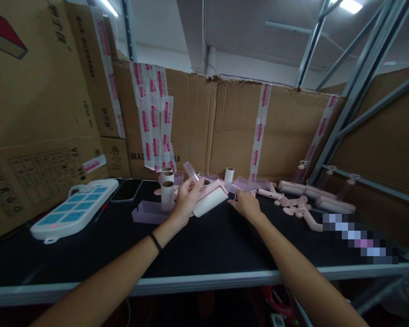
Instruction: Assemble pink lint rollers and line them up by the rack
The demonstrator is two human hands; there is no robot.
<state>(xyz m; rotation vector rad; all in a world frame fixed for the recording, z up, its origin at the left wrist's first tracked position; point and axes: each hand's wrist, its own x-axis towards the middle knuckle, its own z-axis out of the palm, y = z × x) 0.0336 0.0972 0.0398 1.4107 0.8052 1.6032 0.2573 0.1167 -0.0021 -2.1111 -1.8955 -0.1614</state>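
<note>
My left hand (187, 195) is closed around a white lint roller roll (211, 200), which is tilted up to the right. A clear purplish plastic piece (191, 171) sticks up by its fingers; I cannot tell whether it is held too. At the back of the table, my right hand (247, 205) has its fingers curled downward among small pink and purple parts, and what they grip is hidden. Pale pink handles (298, 206) lie in a pile to its right. White cardboard-cored rolls (167, 196) stand left of my left hand, beside a translucent purple cover (148, 212).
A white power strip (75, 209) and a dark phone (127, 190) lie at left on the black tabletop (207, 250). Finished-looking pink rollers (316, 193) rest at back right. Cardboard walls (238, 122) close off the back, and a metal shelf post (354, 86) rises at right.
</note>
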